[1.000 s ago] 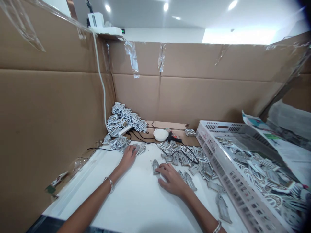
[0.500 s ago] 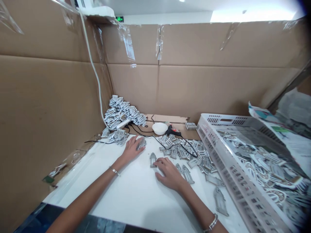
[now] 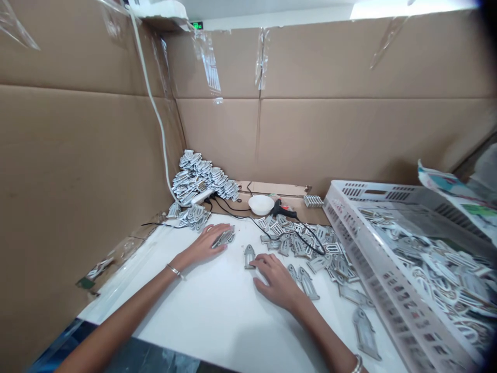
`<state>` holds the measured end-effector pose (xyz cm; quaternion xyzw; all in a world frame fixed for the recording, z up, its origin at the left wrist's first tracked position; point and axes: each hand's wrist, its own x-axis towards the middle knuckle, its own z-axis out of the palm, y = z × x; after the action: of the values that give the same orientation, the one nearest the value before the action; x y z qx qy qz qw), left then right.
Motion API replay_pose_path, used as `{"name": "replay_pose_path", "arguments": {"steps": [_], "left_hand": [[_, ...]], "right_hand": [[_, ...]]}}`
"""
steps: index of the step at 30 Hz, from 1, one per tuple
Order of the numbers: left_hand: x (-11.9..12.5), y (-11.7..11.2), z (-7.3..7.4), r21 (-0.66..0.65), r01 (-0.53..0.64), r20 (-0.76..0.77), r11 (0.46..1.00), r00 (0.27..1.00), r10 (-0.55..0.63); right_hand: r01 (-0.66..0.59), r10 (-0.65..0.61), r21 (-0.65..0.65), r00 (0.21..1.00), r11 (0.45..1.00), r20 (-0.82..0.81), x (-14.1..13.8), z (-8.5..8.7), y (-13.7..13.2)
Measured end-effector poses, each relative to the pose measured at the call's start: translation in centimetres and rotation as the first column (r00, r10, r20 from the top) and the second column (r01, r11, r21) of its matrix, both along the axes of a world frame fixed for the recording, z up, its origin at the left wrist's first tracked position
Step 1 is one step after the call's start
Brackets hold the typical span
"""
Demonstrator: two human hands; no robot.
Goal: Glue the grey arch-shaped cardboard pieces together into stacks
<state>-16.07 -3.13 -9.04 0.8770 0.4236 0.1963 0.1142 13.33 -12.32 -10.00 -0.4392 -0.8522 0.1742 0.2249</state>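
Note:
My left hand [image 3: 206, 243] is closed around a small stack of flat grey cut-out pieces [image 3: 225, 237], held low over the white table left of centre. The stack leans over, and part of it is hidden by the fingers. My right hand [image 3: 276, 280] is open, thumb apart, with its fingertips at the lower right corner of a single grey arch-shaped cut-out [image 3: 249, 256] that lies on the table. Just right of that hand lie two similar cut-outs [image 3: 308, 284]. A loose heap of grey cut-outs [image 3: 298, 243] spreads behind them.
Stacked white-edged cut-outs [image 3: 202, 176] fill the back left corner. A white bowl [image 3: 261, 205], a black glue gun [image 3: 283, 210] and its cable are at the back. On the right stands a white plastic crate [image 3: 382, 300] full of pieces. Cardboard walls [image 3: 330, 134] enclose the table.
The view has shifted, so the scene sits further right. My left hand has drawn slightly left and nearer with the stack, which leans more. My right hand stays at the same cut-out.

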Motion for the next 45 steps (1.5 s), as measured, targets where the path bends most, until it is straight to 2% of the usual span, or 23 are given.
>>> {"name": "replay_pose_path", "arguments": {"steps": [2, 5, 7, 9, 17, 22, 29, 35, 45], "left_hand": [[-1.1, -0.5, 0.5, 0.016, -0.128, 0.061, 0.992, 0.99, 0.127], [-2.5, -0.5, 0.8, -0.024, -0.347, 0.105, 0.938, 0.932, 0.347], [-3.2, 0.0, 0.8, -0.077, -0.426, 0.073, 0.901, 0.899, 0.431], [-3.6, 0.5, 0.7, -0.12, -0.459, 0.03, 0.88, 0.885, 0.465], [-2.1, 2.5, -0.1, -0.226, -0.491, -0.095, 0.842, 0.871, 0.483], [-1.7, 3.3, 0.5, -0.261, -0.524, -0.159, 0.811, 0.852, 0.499], [-1.2, 2.0, 2.3, -0.327, -0.54, -0.179, 0.775, 0.841, 0.51], [-0.6, 1.4, 2.4, -0.358, -0.521, -0.178, 0.775, 0.853, 0.491], [-0.1, 2.1, 2.7, -0.362, -0.513, -0.271, 0.778, 0.857, 0.439]], "right_hand": [[-0.001, 0.001, -0.014, 1.0, 1.0, -0.008, 0.1, -0.1, 0.1], [-0.003, 0.003, -0.028, 1.0, 1.0, -0.008, 0.1, -0.3, 0.1], [-0.004, 0.004, -0.031, 1.0, 1.0, -0.005, 0.2, -0.3, 0.2], [-0.007, 0.007, -0.034, 1.0, 0.999, -0.001, 0.2, -0.4, 0.2], [-0.009, 0.009, -0.052, 1.0, 0.999, -0.004, 0.2, -0.6, 0.4], [-0.017, 0.017, -0.059, 1.0, 0.998, -0.003, 0.2, -0.6, 0.4], [-0.011, 0.011, -0.047, 1.0, 0.999, 0.004, 0.2, -0.3, 0.2], [-0.009, 0.009, -0.034, 1.0, 0.999, -0.002, 0.2, -0.2, 0.1], [-0.002, 0.002, -0.055, 1.0, 0.999, -0.007, 0.2, 0.3, -0.1]]}}
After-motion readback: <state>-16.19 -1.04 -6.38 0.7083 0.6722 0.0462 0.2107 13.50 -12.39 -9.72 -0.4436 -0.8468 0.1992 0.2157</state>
